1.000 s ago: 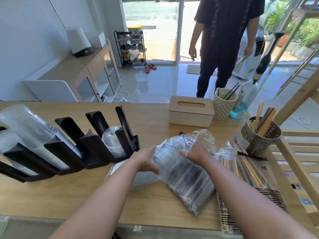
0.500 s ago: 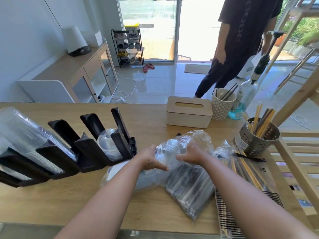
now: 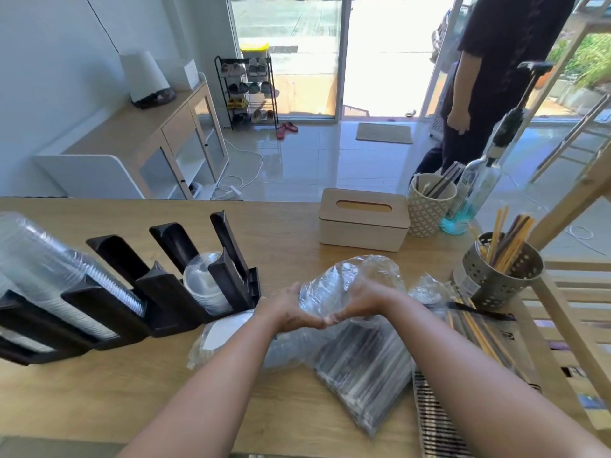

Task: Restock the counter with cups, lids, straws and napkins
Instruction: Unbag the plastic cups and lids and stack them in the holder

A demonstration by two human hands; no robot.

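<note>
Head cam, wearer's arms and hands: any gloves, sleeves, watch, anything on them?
Nothing worn that shows. The left hand and right hand are bare, with no gloves and no rings visible. The left forearm and right forearm are bare from the wrist to the bottom edge of the picture: no sleeve, watch, band or cable. Anything higher up the arms is out of frame.

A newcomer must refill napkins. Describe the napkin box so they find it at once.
On the wooden counter, look to its far edge. The napkin box stands left of a patterned cup of dark straws. It alone is a closed pale box with an oval top slot.
</note>
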